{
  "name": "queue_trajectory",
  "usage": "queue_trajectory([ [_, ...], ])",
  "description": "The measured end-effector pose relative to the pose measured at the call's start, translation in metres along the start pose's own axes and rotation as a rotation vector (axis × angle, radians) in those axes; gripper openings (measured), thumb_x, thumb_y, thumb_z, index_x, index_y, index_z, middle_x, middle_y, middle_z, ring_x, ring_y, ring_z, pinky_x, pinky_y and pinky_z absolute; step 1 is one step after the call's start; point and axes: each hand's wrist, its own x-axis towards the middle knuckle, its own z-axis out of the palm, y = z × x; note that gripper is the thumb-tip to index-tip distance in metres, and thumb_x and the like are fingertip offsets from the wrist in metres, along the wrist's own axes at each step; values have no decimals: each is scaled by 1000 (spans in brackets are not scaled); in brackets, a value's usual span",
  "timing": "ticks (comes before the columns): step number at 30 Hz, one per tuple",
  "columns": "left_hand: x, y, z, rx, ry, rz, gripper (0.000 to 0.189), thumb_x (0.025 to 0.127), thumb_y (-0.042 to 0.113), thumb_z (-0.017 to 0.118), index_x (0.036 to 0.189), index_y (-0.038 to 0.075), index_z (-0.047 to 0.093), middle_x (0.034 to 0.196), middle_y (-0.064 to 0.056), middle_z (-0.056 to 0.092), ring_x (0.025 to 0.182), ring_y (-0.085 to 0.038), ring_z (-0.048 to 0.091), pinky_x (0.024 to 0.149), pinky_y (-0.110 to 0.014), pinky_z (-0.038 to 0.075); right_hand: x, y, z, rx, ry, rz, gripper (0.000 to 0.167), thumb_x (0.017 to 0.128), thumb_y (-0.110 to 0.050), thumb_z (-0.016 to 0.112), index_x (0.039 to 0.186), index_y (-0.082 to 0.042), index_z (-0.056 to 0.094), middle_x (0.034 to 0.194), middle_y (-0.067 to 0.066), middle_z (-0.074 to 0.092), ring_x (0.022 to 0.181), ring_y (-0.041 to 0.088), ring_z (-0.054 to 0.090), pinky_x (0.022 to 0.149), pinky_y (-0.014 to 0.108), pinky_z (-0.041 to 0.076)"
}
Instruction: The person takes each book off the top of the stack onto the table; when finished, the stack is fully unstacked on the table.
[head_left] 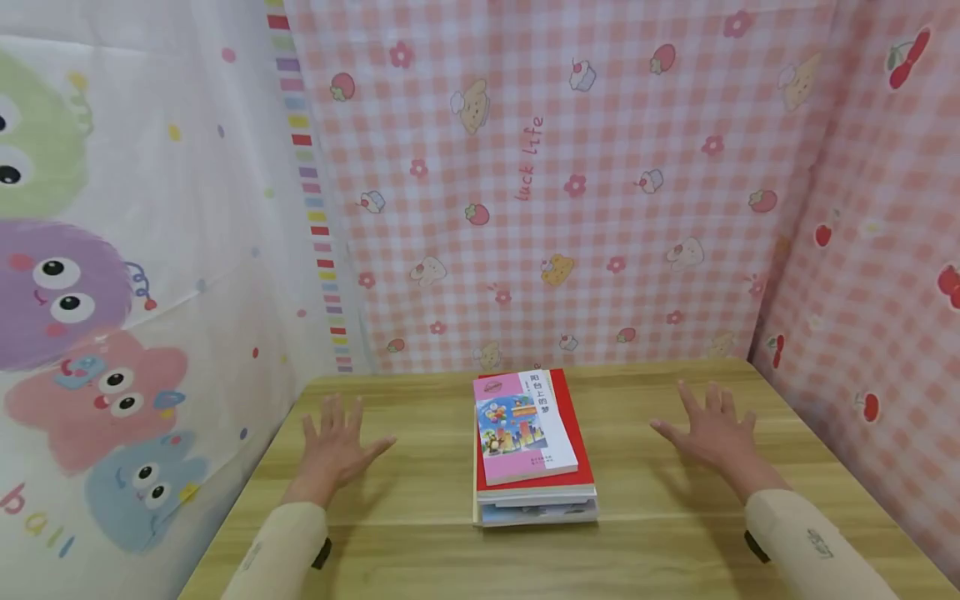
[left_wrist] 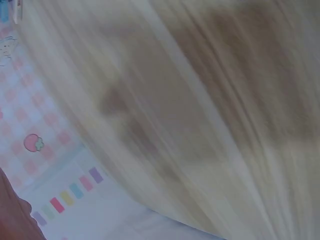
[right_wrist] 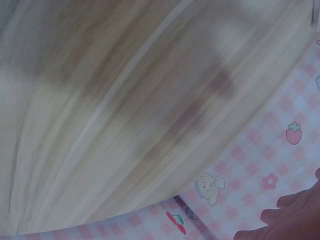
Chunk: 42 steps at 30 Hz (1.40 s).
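Note:
A stack of books stands near the middle of the table in the head view. On top lies a small pink-and-white paperback with a colourful city picture, slightly turned on a larger red book. Thicker pale books lie beneath. My left hand hovers to the left of the stack, fingers spread, holding nothing. To the right, my right hand has its fingers spread too and holds nothing. Part of each hand shows at the lower corner of its wrist view, over the table and its soft shadows.
The wood-grain table runs back to a pink checked curtain. A white curtain with cartoon faces hangs along the left side, and a checked curtain with cherries along the right.

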Motion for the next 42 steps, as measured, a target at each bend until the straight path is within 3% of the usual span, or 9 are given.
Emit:
queue_trajectory([
  [9,8,21,-7,-51,-2,20,102,92,74,41,156,-2,16,157,-37,4,146,-49,-4,109,-73,-5,5,-14,2,74,0,-7,97,94,-70,43,156,-1,15,150,46,2,136,65,0,96,85,-1],
  [16,16,28,-4,-91,-1,13,103,92,76,38,157,-1,16,157,-36,7,146,-49,-3,109,-73,-5,7,-36,5,133,-11,-11,93,96,-66,45,156,0,17,151,45,8,137,63,5,97,84,3],
  [25,22,52,-8,-262,-18,-12,103,93,74,37,156,-4,14,158,-34,5,147,-48,-3,109,-73,-2,7,-58,9,192,12,-40,83,100,-59,42,156,-1,21,149,44,21,137,60,19,100,82,13],
  [33,21,80,-13,-417,-16,-31,97,95,69,40,156,-2,15,158,-32,15,146,-48,11,114,-68,6,5,-72,11,408,-29,-53,77,104,-50,42,156,1,16,154,36,20,140,55,18,111,68,17],
  [42,19,105,-9,-622,-26,-33,96,96,67,44,156,-3,18,159,-27,19,146,-45,16,117,-60,13,1,-90,20,536,-69,4,71,105,-44,44,157,-2,20,156,31,23,141,53,21,111,66,23],
])
